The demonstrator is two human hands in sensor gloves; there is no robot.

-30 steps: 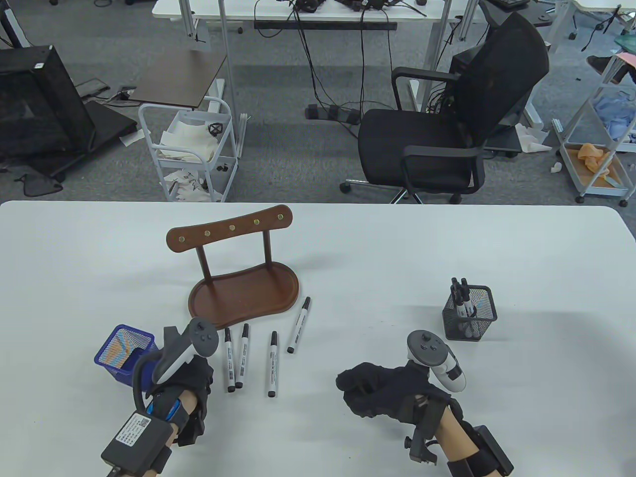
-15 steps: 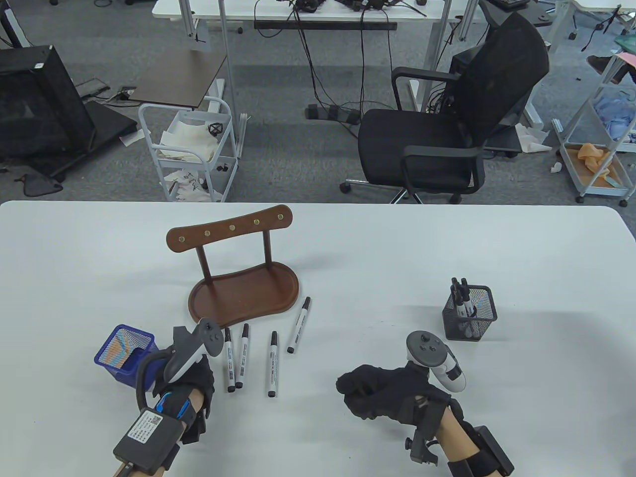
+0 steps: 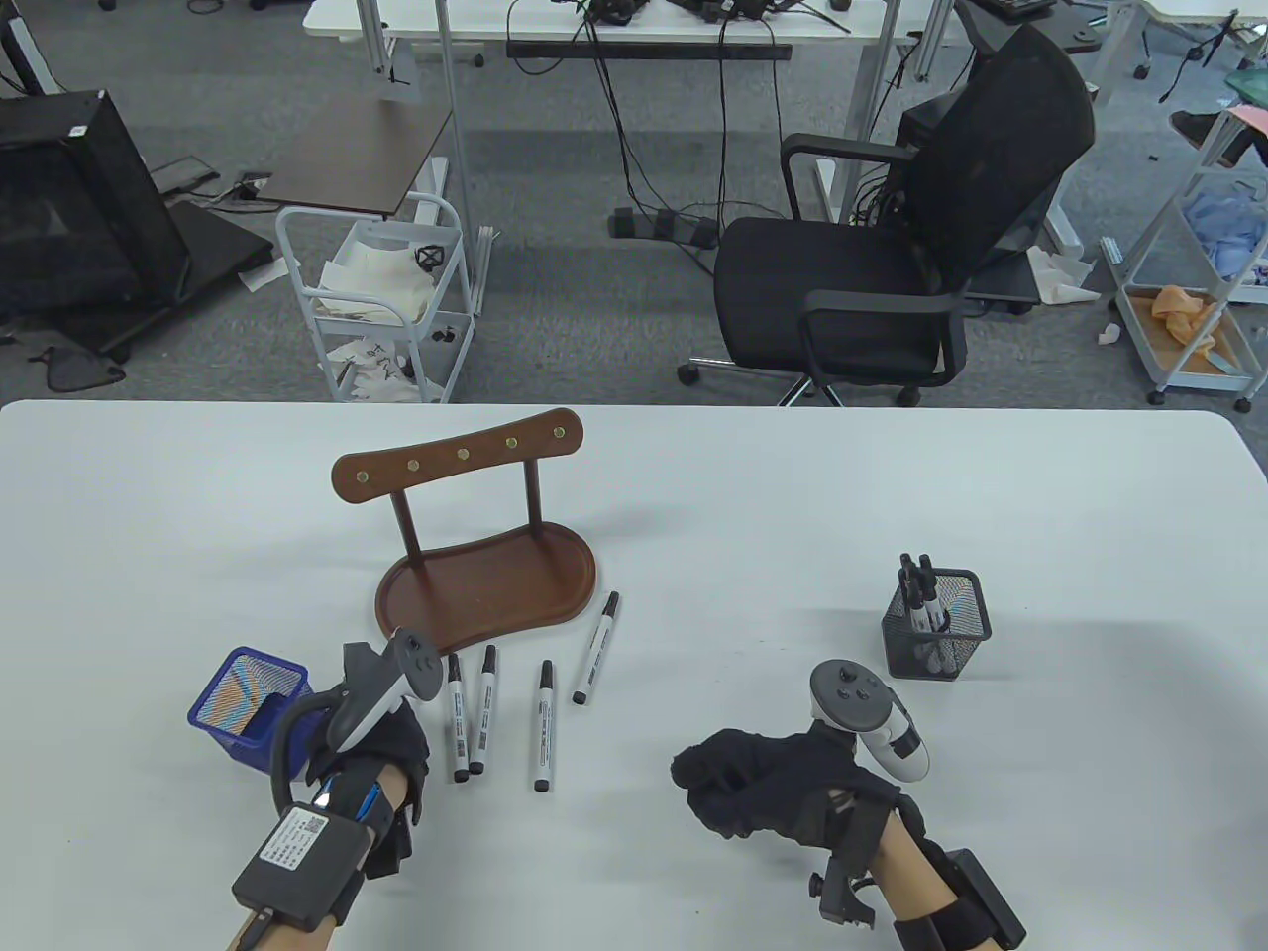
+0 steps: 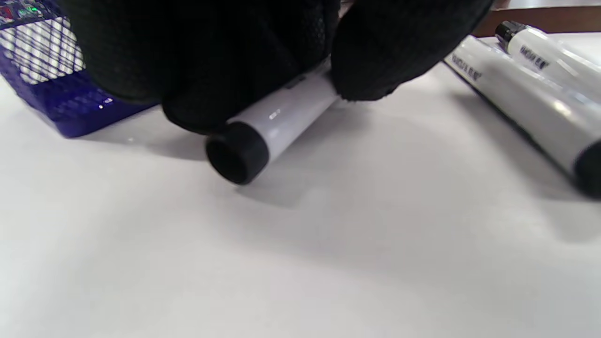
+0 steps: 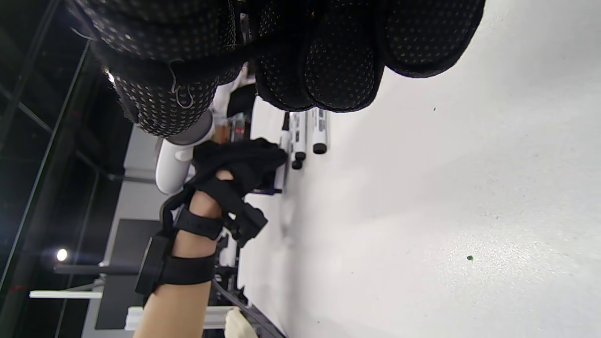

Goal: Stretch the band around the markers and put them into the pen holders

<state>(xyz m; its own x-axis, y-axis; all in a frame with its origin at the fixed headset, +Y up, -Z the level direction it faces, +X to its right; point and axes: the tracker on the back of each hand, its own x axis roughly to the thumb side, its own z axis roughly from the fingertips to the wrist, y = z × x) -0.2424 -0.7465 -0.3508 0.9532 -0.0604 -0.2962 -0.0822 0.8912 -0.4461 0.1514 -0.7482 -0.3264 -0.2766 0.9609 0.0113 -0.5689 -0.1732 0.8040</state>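
1. Table view: our left hand (image 3: pixel 381 753) sits between the blue pen holder (image 3: pixel 246 703) and four loose markers (image 3: pixel 544 726), fingers pinching a marker (image 4: pixel 277 119) on the table (image 3: pixel 753 495).
2. Our right hand (image 3: pixel 763 788), curled and empty, has open table around it; the black pen holder (image 3: pixel 936 624) stands far right.
3. Since earlier, our left hand edged nearer.

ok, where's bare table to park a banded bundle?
Free: the white table between the brown wooden stand and the black mesh pen holder. Crowded: loose markers between the stand, blue mesh holder and left hand.
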